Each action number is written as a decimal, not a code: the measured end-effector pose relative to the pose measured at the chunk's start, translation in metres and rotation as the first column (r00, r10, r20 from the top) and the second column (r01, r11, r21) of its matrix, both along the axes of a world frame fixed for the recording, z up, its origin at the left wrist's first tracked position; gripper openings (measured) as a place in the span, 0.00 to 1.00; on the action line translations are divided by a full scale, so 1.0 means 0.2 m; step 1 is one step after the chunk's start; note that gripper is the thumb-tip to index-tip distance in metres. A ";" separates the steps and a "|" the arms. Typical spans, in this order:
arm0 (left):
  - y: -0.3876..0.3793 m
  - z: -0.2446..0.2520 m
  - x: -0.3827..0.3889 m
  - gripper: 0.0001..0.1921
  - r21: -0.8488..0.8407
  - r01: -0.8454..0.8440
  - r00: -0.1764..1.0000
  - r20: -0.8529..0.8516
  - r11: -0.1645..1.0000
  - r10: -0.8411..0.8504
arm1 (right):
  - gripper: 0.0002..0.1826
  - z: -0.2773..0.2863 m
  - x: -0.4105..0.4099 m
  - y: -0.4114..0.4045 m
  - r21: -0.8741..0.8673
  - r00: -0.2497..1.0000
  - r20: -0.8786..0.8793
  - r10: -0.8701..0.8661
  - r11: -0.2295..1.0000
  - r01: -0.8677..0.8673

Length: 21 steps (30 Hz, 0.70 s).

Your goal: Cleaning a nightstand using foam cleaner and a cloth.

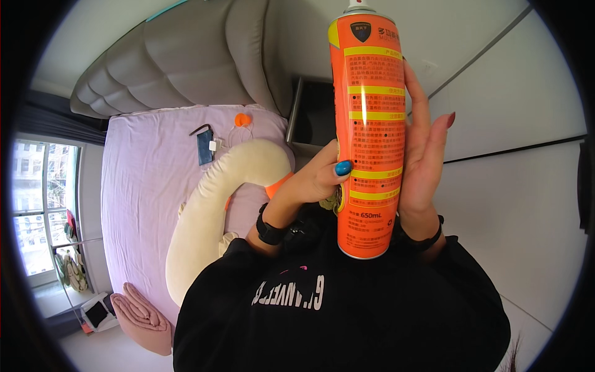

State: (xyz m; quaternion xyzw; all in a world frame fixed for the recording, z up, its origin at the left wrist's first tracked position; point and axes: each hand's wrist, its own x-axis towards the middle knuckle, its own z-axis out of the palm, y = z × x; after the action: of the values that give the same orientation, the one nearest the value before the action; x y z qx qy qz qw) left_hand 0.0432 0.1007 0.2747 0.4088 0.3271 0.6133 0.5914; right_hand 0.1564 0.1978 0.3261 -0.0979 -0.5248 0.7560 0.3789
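Observation:
A tall orange aerosol can (372, 139) with yellow bands and printed writing stands nearly upright, close before my chest. From the left side my left hand (320, 174) grips it, its thumb with a blue nail lying on the can's edge. My right hand (423, 162) lies along the can's right side with the palm towards it and the thumb held away; some of its fingers are hidden behind the can. At the upper rim of the view, the can's white nozzle (360, 5) is partly cut off. Both wrists wear black bands.
To the left is a bed with a lilac sheet (139, 186), bearing a long cream pillow (200, 223), a dark blue phone or power bank (204, 148) and a cable. A folded pink quilt (144, 321) lies at its corner. An open dark drawer (314, 111) adjoins the grey headboard (186, 56).

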 end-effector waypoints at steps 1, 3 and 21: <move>0.00 0.00 0.00 0.44 0.016 0.015 1.000 0.004 1.000 -0.015 | 0.42 -0.01 0.00 0.00 0.006 1.000 -0.007 0.003 1.000 -0.003; -0.01 -0.01 0.00 0.44 0.031 0.036 0.999 0.012 0.999 -0.036 | 0.42 0.01 0.00 -0.01 -0.004 1.000 -0.010 -0.014 1.000 0.014; -0.01 -0.36 0.00 0.43 0.170 -0.034 0.999 0.030 0.985 0.029 | 0.43 0.06 0.03 -0.07 0.090 0.999 0.000 0.040 0.995 -0.039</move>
State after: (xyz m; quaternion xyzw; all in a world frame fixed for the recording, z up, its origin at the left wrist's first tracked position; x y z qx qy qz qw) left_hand 0.0441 0.0989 0.2026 0.4443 0.2715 0.6540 0.5488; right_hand 0.1621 0.1846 0.3374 -0.0698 -0.5598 0.7390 0.3683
